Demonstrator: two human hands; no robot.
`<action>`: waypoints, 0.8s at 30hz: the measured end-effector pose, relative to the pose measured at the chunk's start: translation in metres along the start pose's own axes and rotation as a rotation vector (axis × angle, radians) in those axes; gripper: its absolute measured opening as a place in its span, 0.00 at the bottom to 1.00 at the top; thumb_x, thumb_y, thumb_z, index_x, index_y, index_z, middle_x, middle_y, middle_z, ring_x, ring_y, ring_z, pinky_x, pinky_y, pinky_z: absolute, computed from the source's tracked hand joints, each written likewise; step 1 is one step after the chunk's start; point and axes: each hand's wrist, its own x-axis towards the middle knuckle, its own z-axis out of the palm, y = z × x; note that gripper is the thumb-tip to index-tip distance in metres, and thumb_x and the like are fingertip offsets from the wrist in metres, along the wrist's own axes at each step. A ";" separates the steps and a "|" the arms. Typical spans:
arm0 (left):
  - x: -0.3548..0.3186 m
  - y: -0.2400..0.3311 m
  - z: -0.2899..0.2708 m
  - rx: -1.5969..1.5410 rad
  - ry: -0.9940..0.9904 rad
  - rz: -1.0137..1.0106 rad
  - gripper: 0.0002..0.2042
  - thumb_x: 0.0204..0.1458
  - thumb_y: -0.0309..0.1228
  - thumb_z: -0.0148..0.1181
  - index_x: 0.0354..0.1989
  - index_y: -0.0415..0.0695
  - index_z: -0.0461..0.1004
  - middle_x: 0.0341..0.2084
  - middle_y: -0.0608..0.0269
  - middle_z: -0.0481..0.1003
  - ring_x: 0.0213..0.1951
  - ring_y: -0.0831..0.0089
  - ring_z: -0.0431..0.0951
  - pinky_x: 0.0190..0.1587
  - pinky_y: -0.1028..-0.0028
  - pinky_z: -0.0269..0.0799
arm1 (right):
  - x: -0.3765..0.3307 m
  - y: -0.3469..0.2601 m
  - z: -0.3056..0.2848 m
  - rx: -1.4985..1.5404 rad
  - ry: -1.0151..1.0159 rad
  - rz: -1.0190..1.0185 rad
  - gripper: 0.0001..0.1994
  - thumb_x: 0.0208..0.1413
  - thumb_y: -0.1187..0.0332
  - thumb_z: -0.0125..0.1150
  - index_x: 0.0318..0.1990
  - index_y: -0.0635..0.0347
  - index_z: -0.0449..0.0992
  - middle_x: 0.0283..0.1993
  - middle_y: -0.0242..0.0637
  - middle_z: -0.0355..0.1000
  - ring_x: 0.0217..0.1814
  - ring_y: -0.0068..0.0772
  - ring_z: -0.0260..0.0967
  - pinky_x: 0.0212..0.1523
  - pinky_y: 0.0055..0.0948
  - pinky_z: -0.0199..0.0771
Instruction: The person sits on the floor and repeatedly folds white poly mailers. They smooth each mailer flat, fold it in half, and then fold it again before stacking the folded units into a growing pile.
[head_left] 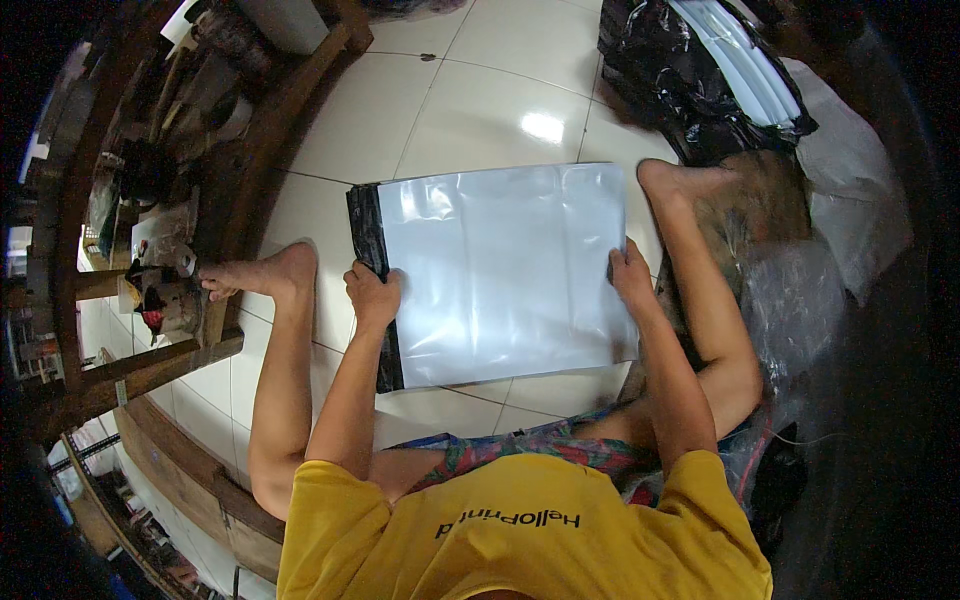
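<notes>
Seemingly crosswise white sheet (505, 270), black edge (367, 228) left.

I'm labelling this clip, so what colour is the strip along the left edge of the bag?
The strip is black, best seen in the head view.

Beyond the sheet (505, 275), a hand could pass over the floor (480, 100) between the beam (290, 112) and the black bag (655, 70). The left leg (283, 360) and right leg (708, 300) bar the sides; a narrower gap runs between the left leg and the left hand (373, 296), tiles showing through.
</notes>
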 end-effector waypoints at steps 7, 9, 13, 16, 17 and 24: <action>-0.001 -0.025 -0.016 -0.142 0.028 -0.030 0.33 0.52 0.38 0.58 0.63 0.30 0.60 0.55 0.31 0.64 0.58 0.38 0.66 0.64 0.50 0.60 | -0.005 -0.010 -0.016 -0.076 0.064 -0.043 0.19 0.62 0.66 0.50 0.56 0.69 0.72 0.51 0.64 0.73 0.55 0.62 0.71 0.58 0.48 0.68; -0.010 -0.020 -0.019 -0.141 -0.033 -0.021 0.29 0.53 0.36 0.58 0.62 0.34 0.64 0.53 0.35 0.66 0.57 0.39 0.66 0.63 0.50 0.61 | -0.010 -0.017 -0.018 -0.116 0.057 -0.060 0.18 0.61 0.67 0.51 0.53 0.69 0.74 0.49 0.65 0.73 0.54 0.64 0.71 0.57 0.50 0.69; -0.025 -0.006 -0.009 -0.084 0.094 -0.022 0.28 0.54 0.33 0.57 0.62 0.32 0.62 0.52 0.34 0.66 0.55 0.40 0.66 0.61 0.51 0.63 | -0.018 -0.040 -0.022 -0.217 0.065 -0.099 0.20 0.60 0.66 0.52 0.54 0.72 0.72 0.49 0.67 0.72 0.54 0.66 0.69 0.58 0.50 0.68; -0.036 0.006 -0.009 -0.091 0.222 0.034 0.30 0.55 0.30 0.56 0.64 0.28 0.59 0.53 0.32 0.65 0.55 0.41 0.66 0.60 0.51 0.63 | -0.025 -0.027 -0.016 -0.331 0.151 -0.143 0.26 0.62 0.64 0.53 0.62 0.74 0.65 0.57 0.65 0.67 0.60 0.65 0.65 0.61 0.50 0.65; -0.036 0.000 0.000 -0.104 0.290 0.080 0.30 0.55 0.30 0.56 0.65 0.27 0.57 0.54 0.32 0.65 0.55 0.41 0.66 0.61 0.52 0.63 | -0.032 -0.020 -0.012 -0.389 0.221 -0.185 0.28 0.63 0.63 0.54 0.65 0.75 0.62 0.61 0.64 0.65 0.62 0.65 0.64 0.63 0.50 0.64; -0.050 0.005 0.020 0.034 0.491 0.180 0.32 0.57 0.29 0.53 0.66 0.22 0.54 0.56 0.30 0.64 0.55 0.42 0.64 0.61 0.52 0.61 | -0.120 -0.015 -0.008 -0.719 -0.131 -0.674 0.41 0.59 0.50 0.59 0.70 0.73 0.53 0.74 0.70 0.44 0.77 0.71 0.39 0.74 0.63 0.38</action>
